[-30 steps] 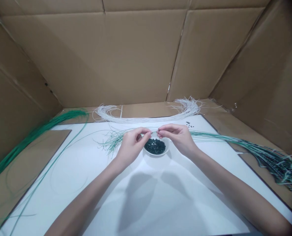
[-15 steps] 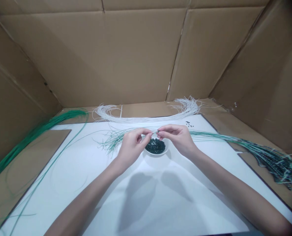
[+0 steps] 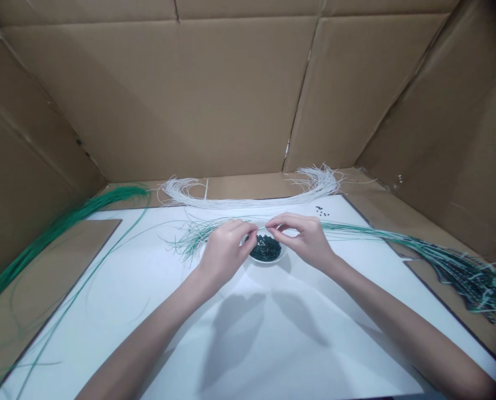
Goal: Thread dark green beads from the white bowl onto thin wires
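Above a white bowl of dark green beads, my two hands face each other with their fingertips close together. A thin, pale green strand spans the small gap between them. My left hand pinches its left end between thumb and forefinger. The fingertips of my right hand are closed on the strand's other end; whether a bead sits there is too small to tell. Behind both hands lies a bundle of green and white strands, its right end strung with dark beads.
A curved bundle of white strands lies along the back edge of the white board. Long green strands lie at the left. Several loose dark beads rest behind my right hand. Cardboard walls enclose the back and sides.
My left fingers have changed their pinch, and a little more strand shows between the hands. The right fingertips have shifted slightly. The bowl and bundles stay put.
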A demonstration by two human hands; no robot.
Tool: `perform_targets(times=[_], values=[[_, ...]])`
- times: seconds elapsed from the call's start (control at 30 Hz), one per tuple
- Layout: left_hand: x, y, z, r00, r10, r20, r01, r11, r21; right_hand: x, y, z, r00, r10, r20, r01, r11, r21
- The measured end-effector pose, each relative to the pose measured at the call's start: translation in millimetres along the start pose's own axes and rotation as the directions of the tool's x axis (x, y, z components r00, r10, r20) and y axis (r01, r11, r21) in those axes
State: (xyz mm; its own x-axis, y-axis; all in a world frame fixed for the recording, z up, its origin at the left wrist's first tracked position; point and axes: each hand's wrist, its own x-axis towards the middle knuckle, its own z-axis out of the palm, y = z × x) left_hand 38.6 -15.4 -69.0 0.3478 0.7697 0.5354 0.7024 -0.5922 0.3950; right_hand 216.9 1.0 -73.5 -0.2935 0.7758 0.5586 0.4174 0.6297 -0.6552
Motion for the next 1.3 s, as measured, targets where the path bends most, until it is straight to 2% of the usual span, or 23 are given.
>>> perform_targets(times=[0.13, 0.3, 0.37, 0.47, 0.83, 1.0, 1.17, 1.3], values=[[0.0, 1.2, -0.6, 1.0, 0.002, 0.024, -0.003, 1.0, 0.031, -0.1, -0.7, 0.3, 0.999, 0.017, 0.031, -0.018, 0.999, 0.033], [0.2, 2.4, -1.1, 1.0, -0.002, 0.006, 0.002, 1.0, 0.005, -1.3, 4.0, 3.8, 0.978, 0.208, 0.026, -0.208, 0.95, 0.233], [0.5, 3.1, -1.7, 1.0, 0.0, -0.006, 0.0, 1.0, 0.001, -1.3, 6.8, 5.5, 0.967, 0.253, 0.015, -0.244, 0.913, 0.326], [0.6, 4.0, -2.4, 1.0, 0.002, -0.014, -0.003, 1.0, -0.007, -1.3, 8.6, 6.5, 0.961, 0.277, 0.017, -0.262, 0.883, 0.389], [0.2, 1.9, -0.6, 0.998, 0.051, -0.041, -0.052, 0.999, -0.005, -0.5, 6.1, 7.2, 0.95, 0.311, 0.009, -0.284, 0.857, 0.43], [0.4, 2.2, -1.6, 0.998, 0.061, -0.034, -0.061, 0.998, -0.001, -0.9, 7.5, 6.8, 0.956, 0.292, 0.003, -0.267, 0.87, 0.415], [-0.4, 0.5, 1.2, 0.997, 0.075, -0.007, -0.075, 0.997, -0.006, -3.7, 6.2, 5.4, 0.981, 0.192, -0.01, -0.184, 0.953, 0.24], [-1.6, 1.0, 6.5, 0.998, 0.063, -0.01, -0.063, 0.998, -0.026, -5.5, 3.0, 7.1, 0.993, 0.114, -0.021, -0.11, 0.984, 0.143]])
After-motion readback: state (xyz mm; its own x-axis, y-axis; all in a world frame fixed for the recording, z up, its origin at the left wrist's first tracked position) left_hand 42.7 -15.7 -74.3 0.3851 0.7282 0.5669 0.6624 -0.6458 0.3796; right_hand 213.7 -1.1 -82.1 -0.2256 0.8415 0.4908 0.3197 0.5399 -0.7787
